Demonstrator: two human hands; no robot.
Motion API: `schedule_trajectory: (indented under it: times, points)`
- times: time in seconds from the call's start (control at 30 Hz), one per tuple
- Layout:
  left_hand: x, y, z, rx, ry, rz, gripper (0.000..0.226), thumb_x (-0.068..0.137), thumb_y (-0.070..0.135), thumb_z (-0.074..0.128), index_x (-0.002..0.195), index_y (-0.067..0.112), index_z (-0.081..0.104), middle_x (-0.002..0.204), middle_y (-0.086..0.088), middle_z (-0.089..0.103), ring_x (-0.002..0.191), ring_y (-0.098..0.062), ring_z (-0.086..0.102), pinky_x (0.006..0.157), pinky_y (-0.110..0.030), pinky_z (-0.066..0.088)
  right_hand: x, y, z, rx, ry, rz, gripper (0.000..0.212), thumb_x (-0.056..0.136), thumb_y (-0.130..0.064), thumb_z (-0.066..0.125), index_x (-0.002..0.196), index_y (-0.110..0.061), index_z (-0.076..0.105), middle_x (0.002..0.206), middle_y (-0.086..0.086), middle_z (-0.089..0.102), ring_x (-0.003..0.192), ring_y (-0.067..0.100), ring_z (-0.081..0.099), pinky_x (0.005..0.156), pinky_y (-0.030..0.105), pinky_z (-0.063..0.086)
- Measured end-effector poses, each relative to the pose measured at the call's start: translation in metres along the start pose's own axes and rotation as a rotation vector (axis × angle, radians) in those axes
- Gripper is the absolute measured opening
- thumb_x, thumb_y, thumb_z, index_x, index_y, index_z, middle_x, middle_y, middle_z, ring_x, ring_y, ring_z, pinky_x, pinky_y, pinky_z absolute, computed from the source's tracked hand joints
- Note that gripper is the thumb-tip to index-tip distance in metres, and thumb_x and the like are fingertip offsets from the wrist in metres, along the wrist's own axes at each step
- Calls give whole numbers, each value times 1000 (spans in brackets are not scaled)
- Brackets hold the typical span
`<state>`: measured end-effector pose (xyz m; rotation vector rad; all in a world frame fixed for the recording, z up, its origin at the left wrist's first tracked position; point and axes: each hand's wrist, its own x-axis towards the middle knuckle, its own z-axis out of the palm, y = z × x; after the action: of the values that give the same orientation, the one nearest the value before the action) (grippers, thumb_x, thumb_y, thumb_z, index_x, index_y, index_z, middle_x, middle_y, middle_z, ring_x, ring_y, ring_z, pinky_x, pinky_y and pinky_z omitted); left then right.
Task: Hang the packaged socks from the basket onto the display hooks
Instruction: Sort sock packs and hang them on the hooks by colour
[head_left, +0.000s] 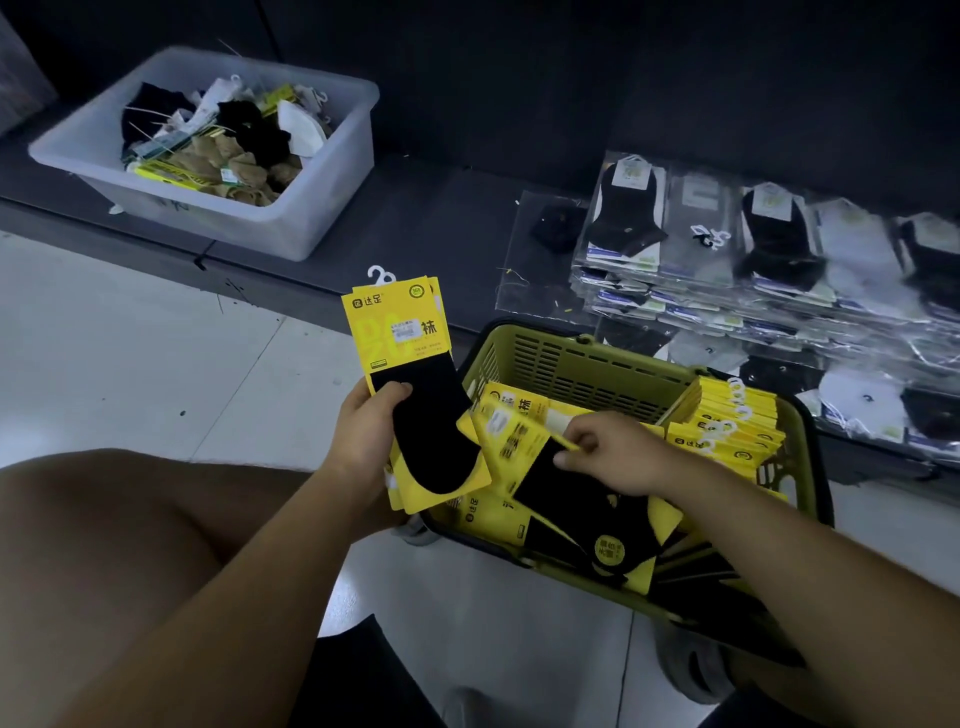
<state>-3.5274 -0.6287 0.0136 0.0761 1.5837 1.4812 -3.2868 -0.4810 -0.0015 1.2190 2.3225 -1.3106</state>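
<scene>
The left hand (363, 431) grips collected sock packs (410, 374) upright, hooks aligned; the right hand (615, 454) pinches another pack (550, 467) in the basket (571, 358).

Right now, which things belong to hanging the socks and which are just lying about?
Job: green basket, yellow sock packs inside, stack gripped by left hand, pack pinched by right hand.
Lying about: clear tub of loose socks, clear-bagged socks on the ledge.

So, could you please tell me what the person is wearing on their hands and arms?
Nothing shows: the left hand and right hand are bare and ungloved, the arms uncovered to the frame's edge; no sleeve, watch, bracelet or ring is visible.
</scene>
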Motion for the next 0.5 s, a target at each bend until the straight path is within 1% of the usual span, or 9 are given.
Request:
schedule_trajectory:
  times: [0.07, 0.13, 0.2, 0.27, 0.33, 0.37, 0.43, 0.47, 0.5]
  points:
    - [-1, 0, 3, 9, 3, -4, 27, 100, 15, 57, 118, 23, 75, 116, -12, 80, 112, -37, 75, 106, -62, 54, -4, -5, -22, 195, 61, 31, 14, 94, -31, 69, 91, -18, 65, 82, -8, 71, 70, 5, 64, 61, 22, 46]
    - [-3, -2, 7, 3, -6, -3, 29, 100, 14, 55, 109, 27, 78, 112, -11, 81, 108, -36, 77, 101, -59, 57, -9, -11, -40, 370, 192, 58, 13, 95, -32, 69, 91, -19, 66, 81, -7, 75, 72, 8, 70, 64, 23, 50]
    - [-6, -6, 12, 13, -10, -16, 29, 99, 14, 54, 107, 30, 78, 111, -11, 81, 105, -34, 78, 96, -56, 60, -11, -18, -49, 558, 322, 51, 10, 94, -29, 70, 92, -20, 68, 85, -6, 78, 81, 15, 74, 76, 31, 54]
    - [-9, -12, 18, 47, -35, -18, 24, 102, 18, 56, 114, 29, 74, 117, -11, 80, 108, -33, 77, 101, -58, 58, -12, -30, -50, 725, 379, 35, 5, 93, -23, 71, 94, -18, 70, 91, -2, 79, 89, 18, 74, 86, 37, 54]
    - [-13, -18, 24, 44, -94, -8, 19, 105, 31, 60, 118, 32, 74, 122, -7, 79, 117, -32, 73, 109, -60, 52, -14, -46, -44, 846, 347, 15, 6, 92, -18, 72, 96, -15, 71, 94, 2, 79, 93, 20, 73, 90, 37, 53]
    - [-16, -19, 28, 31, -144, -8, 26, 103, 41, 63, 126, 32, 71, 128, -6, 76, 124, -32, 70, 112, -60, 48, -14, -54, -39, 885, 318, 5, 8, 92, -16, 72, 99, -12, 71, 96, 5, 78, 93, 20, 73, 90, 36, 53]
    - [-19, -23, 35, -1, -236, -42, 57, 94, 54, 66, 143, 24, 62, 140, -9, 70, 132, -34, 65, 116, -58, 45, -14, -69, -24, 909, 278, -7, 14, 91, -12, 72, 102, -5, 69, 97, 10, 78, 88, 19, 73, 84, 32, 55]
    - [-20, -25, 37, -3, -275, -51, 63, 92, 54, 66, 145, 21, 60, 140, -10, 70, 131, -34, 66, 115, -56, 47, -13, -75, -17, 897, 264, -9, 13, 90, -12, 73, 100, -5, 68, 94, 9, 78, 83, 17, 73, 76, 26, 57]
    - [-21, -27, 39, 8, -303, -48, 61, 92, 51, 68, 144, 20, 61, 138, -11, 72, 129, -33, 68, 111, -53, 51, -13, -78, -9, 866, 252, -16, 11, 90, -12, 74, 98, -8, 68, 89, 5, 78, 78, 12, 73, 68, 21, 56]
